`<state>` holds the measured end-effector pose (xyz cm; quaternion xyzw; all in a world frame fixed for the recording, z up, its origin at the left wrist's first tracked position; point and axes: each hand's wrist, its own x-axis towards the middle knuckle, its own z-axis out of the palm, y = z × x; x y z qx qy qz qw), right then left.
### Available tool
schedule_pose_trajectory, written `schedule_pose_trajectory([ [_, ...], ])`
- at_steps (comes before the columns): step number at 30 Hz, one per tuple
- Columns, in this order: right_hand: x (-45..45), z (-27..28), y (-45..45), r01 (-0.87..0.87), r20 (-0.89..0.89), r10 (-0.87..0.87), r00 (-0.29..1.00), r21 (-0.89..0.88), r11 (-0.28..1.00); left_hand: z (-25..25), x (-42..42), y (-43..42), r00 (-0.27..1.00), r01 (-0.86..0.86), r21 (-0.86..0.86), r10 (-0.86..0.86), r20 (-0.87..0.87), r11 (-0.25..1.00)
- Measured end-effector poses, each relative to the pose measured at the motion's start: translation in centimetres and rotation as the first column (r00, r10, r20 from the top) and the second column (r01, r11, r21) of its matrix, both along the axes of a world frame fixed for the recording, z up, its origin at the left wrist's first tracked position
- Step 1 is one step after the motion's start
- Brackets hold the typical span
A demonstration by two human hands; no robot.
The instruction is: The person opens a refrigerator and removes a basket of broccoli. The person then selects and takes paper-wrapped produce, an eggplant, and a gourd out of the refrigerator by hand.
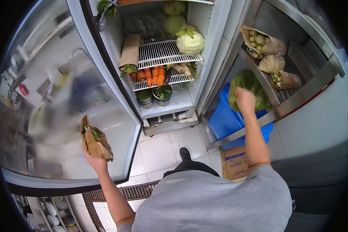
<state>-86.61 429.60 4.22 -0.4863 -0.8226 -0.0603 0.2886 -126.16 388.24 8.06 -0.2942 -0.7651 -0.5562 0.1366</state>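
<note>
My left hand [93,159] is closed around a crumpled brown paper wrap of leafy greens [97,144], held in front of the glass fridge door [120,154]. Out to the right, my right hand [245,99] grips a large green leafy bundle [255,86] at its near side. Motion blur hides the bundle's exact kind. It hangs over a blue bin [223,112], beside the steel rack. Between my hands, the fridge stands open, with a pale cabbage [190,41] on an upper wire shelf and carrots [154,75] on the one below.
Metal bowls of greens [163,94] sit at the fridge bottom. Paper-wrapped vegetables [130,52] lie on its left side. The steel rack [290,106] at right holds several vegetable packs [286,80]. A cardboard box [234,164] and a floor drain grate [133,191] are near my feet.
</note>
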Motion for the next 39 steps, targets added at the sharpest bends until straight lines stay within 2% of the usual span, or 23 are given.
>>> schedule_pose_trajectory([
  [1,0.8,-4.6,1.4,0.134,-0.047,-0.139,0.989,-0.107,0.985,0.6,0.6,-0.4,0.991,-0.104,-0.079,0.096,-0.089,0.991],
  [2,2.2,-9.7,2.9,0.253,-0.079,-0.276,0.958,-0.217,0.943,1.2,1.0,-1.0,0.989,-0.139,-0.044,0.136,-0.064,0.989],
  [3,3.9,-14.8,3.7,0.265,-0.077,-0.293,0.953,-0.257,0.929,1.8,1.4,-1.5,0.983,-0.178,-0.009,0.178,-0.038,0.984],
  [4,5.1,-16.5,3.6,0.307,-0.03,-0.334,0.942,-0.326,0.894,1.8,1.6,-1.8,0.975,-0.22,0.027,0.22,-0.014,0.975],
  [6,7.1,-18.7,5.8,0.436,-0.112,-0.503,0.857,-0.362,0.824,0.9,0.6,-3.8,0.938,-0.292,-0.029,0.281,-0.201,0.956],
  [8,6.0,-17.4,7.8,0.38,0.022,-0.416,0.909,-0.452,0.807,0.7,-0.5,-4.1,0.952,-0.306,0.128,0.305,0.027,0.943],
  [10,5.1,-16.9,8.7,0.418,0.236,-0.345,0.908,-0.552,0.722,-0.7,-1.3,-3.8,0.961,-0.265,0.246,0.277,-0.015,0.932],
  [12,2.5,-16.3,10.5,0.534,0.489,-0.253,0.834,-0.606,0.589,0.2,-0.4,-1.4,0.89,-0.42,0.152,0.439,-0.126,0.895],
  [14,-3.7,-8.1,9.5,0.625,0.622,-0.16,0.767,-0.666,0.408,0.4,-0.3,0.4,0.804,-0.548,0.076,0.549,-0.229,0.833],
  [15,-6.8,-5.3,9.5,0.396,0.455,-0.018,0.89,-0.754,0.525,-1.1,-1.5,-0.2,0.858,-0.482,0.261,0.511,-0.052,0.836],
  [16,-8.9,-3.8,9.9,0.139,0.276,0.144,0.95,-0.791,0.596,-0.8,-1.0,1.2,0.84,-0.514,0.282,0.542,-0.026,0.81],
  [17,-10.9,-7.0,11.7,-0.33,-0.113,0.333,0.936,-0.614,0.717,-1.3,-1.4,1.3,0.795,-0.579,0.24,0.605,-0.043,0.779],
  [18,-14.0,-3.2,11.2,-0.61,-0.372,0.484,0.792,-0.462,0.644,-1.9,-1.8,1.2,0.745,-0.642,0.199,0.664,-0.063,0.74],
  [19,-17.2,0.2,10.8,-0.65,-0.401,0.532,0.746,-0.262,0.713,-2.0,-1.8,2.0,0.742,-0.651,0.213,0.67,-0.028,0.729],
  [21,-21.5,5.3,12.2,-0.524,-0.454,0.494,0.741,0.068,0.849,-2.0,-1.5,3.0,0.742,-0.656,0.248,0.67,0.035,0.713],
  [23,-25.3,7.3,16.3,-0.309,-0.507,0.401,0.763,0.258,0.915,-1.4,-1.1,4.2,0.763,-0.632,0.308,0.641,0.086,0.711],
  [26,-29.2,6.9,21.0,-0.11,-0.286,0.095,0.953,-0.037,0.993,-1.0,-0.6,5.0,0.781,-0.609,0.365,0.613,0.122,0.704],
  [27,-29.8,6.8,21.2,-0.071,-0.174,0.072,0.982,0.016,0.997,-1.0,-0.5,5.2,0.785,-0.604,0.377,0.606,0.128,0.702],
  [30,-30.1,6.5,20.4,-0.14,-0.097,0.16,0.982,0.19,0.972,-0.8,-0.4,5.5,0.628,-0.752,0.129,0.762,-0.16,0.647],
  [33,-30.5,6.9,21.5,-0.178,-0.084,0.198,0.977,0.2,0.964,-0.9,-0.6,5.2,0.628,-0.753,0.114,0.76,-0.168,0.648],
  [36,-31.7,9.3,23.5,-0.155,-0.03,0.152,0.988,-0.112,0.982,-1.5,-0.8,4.8,0.644,-0.744,0.14,0.757,-0.106,0.653],
  [37,-31.9,9.7,23.3,-0.174,-0.103,0.175,0.979,0.015,0.985,-1.7,-0.9,4.5,0.652,-0.738,0.162,0.754,-0.077,0.655],
  [39,-33.6,8.8,23.3,-0.263,-0.43,0.353,0.831,0.256,0.93,-1.8,-1.3,4.2,0.7,-0.687,0.256,0.714,-0.017,0.68],
])
